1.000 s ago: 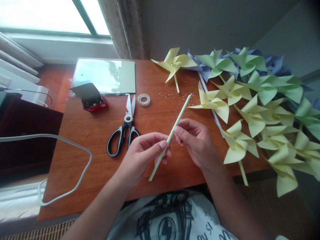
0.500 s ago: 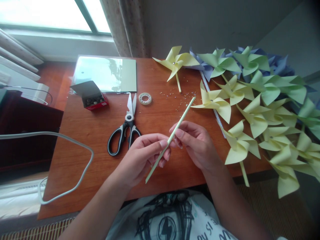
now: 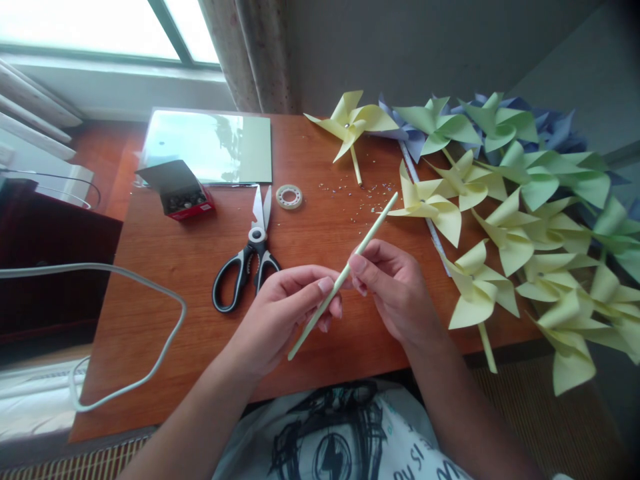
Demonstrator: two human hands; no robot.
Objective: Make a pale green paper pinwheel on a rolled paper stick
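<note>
**Two hands hold a thin paper stick above the surface**

Nearest to the camera, the left hand and the right hand are both closed on one pale green paper stick. Each pinches it near its middle with thumb and fingertips, and the two hands almost touch each other. The stick is tilted, its lower end toward the person and its upper end pointing to the far right (it is in the air, not lying on the wood).

Behind the left hand, black-handled scissors lie on the brown surface. A white cable curves over the left edge. Further away are a roll of tape and a small red box, then a flat sheet. On the right side many paper pinwheels, yellow, green and blue, are lying in a heap
</note>
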